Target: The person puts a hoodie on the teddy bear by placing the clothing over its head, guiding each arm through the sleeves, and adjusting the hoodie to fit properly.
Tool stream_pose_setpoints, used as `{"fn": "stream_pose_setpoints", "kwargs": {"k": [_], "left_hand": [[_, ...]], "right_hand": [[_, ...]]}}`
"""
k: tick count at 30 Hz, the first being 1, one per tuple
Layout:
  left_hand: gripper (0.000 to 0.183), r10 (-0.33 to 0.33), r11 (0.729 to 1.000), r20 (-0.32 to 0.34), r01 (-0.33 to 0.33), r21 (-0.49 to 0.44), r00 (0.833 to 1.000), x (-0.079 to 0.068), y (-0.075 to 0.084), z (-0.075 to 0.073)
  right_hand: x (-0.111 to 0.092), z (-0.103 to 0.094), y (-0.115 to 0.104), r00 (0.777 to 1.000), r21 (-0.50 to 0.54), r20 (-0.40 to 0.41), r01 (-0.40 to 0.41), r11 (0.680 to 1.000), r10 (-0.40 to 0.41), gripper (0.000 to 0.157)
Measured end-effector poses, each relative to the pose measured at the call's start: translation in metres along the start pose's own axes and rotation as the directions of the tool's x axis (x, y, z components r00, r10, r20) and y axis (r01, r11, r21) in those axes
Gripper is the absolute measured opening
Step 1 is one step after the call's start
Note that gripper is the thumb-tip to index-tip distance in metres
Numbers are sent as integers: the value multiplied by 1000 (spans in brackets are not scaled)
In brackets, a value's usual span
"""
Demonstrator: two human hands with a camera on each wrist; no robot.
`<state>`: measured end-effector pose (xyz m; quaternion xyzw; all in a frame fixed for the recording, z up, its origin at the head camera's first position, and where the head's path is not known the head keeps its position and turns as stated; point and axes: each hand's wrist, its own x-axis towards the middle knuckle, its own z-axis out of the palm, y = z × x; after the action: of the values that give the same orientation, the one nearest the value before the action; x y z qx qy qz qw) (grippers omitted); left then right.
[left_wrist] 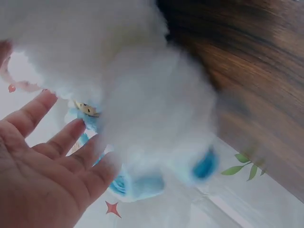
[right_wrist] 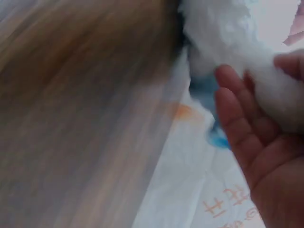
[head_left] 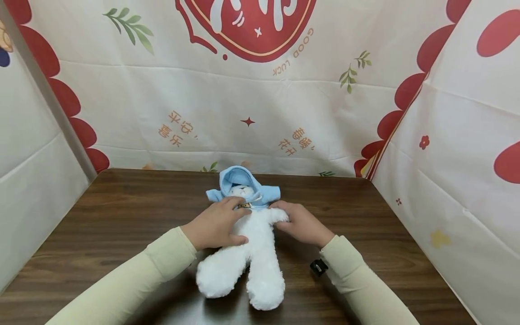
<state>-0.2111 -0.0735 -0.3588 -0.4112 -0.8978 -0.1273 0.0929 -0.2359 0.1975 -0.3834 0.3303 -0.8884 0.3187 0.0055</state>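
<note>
A white fluffy plush toy (head_left: 260,234) lies on its back on the table, legs toward me. A light blue hooded top (head_left: 269,193) is bunched around its head and neck, with the hood framing the face and short sleeves sticking out to the sides. My left hand (head_left: 217,222) rests on the toy's chest and side, its fingers (left_wrist: 59,142) spread and fairly straight. With thumb and fingers my right hand (head_left: 302,222) holds the toy's stubby arm (head_left: 278,215). A small brown patterned piece (head_left: 245,205) shows at the toy's neck, partly covered by the left fingers.
The dark wooden table (head_left: 134,212) reaches back to a printed white cloth (head_left: 162,99) hanging behind it. More cloth (head_left: 463,149) closes off the right side. A small black device (head_left: 318,267) sits at the right wrist.
</note>
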Motion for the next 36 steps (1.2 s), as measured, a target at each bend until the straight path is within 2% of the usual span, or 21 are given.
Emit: {"fn": "stream_pose_setpoints", "kwargs": {"k": [3, 7, 10, 14, 17, 20, 23, 26, 28, 29, 31, 32, 34, 36], "left_hand": [[78, -4, 1000, -27, 5, 22, 1000, 0, -1, 1], [88, 0, 1000, -82, 2, 23, 997, 1, -1, 6], [91, -15, 1000, -117, 15, -1, 993, 4, 3, 10], [95, -69, 997, -143, 63, -44, 987, 12, 13, 12], [96, -109, 993, -158, 99, -71, 981, 18, 20, 13], [95, -164, 984, -139, 153, -91, 977, 18, 22, 16], [89, -217, 974, -79, 209, -92, 973, 13, 17, 23], [64, -256, 962, -60, 248, -116, 965, 8, 4, 26], [43, -291, 951, -93, 278, -134, 952, 5, -6, 20], [35, -312, 945, -122, 295, -141, 942, 3, -11, 15], [26, -364, 927, -189, 336, -166, 912, -1, -18, 3], [25, -378, 922, -222, 346, -173, 899, -3, -21, -4], [25, -394, 916, -283, 347, -202, 875, -5, -25, -15], [24, -385, 912, -318, 304, -275, 867, -4, -26, -24]], "right_hand": [[1, -10, -12, 995, 57, -94, 20, 998, -15, 31], [2, -23, -34, 986, 55, -154, 79, 995, -70, 33], [1, -30, -49, 973, -8, -192, 128, 992, -128, 32], [0, -45, -68, 952, -121, -233, 174, 977, -198, 32], [1, -54, -83, 945, -195, -220, 202, 960, -243, 35], [5, -52, -88, 952, -248, -162, 215, 945, -260, 36], [9, -39, -83, 967, -235, -85, 217, 947, -242, 36], [12, -24, -75, 967, -144, -36, 244, 959, -251, 34], [13, -17, -71, 956, -68, -61, 282, 957, -286, 31], [14, -15, -69, 949, -29, -100, 297, 954, -298, 30], [14, -13, -66, 926, 10, -216, 320, 947, -310, 30], [14, -12, -64, 913, -3, -280, 307, 952, -296, 30], [12, -12, -58, 898, -27, -381, 227, 974, -219, 27], [8, -9, -52, 913, -33, -391, 116, 993, -120, 20]]}}
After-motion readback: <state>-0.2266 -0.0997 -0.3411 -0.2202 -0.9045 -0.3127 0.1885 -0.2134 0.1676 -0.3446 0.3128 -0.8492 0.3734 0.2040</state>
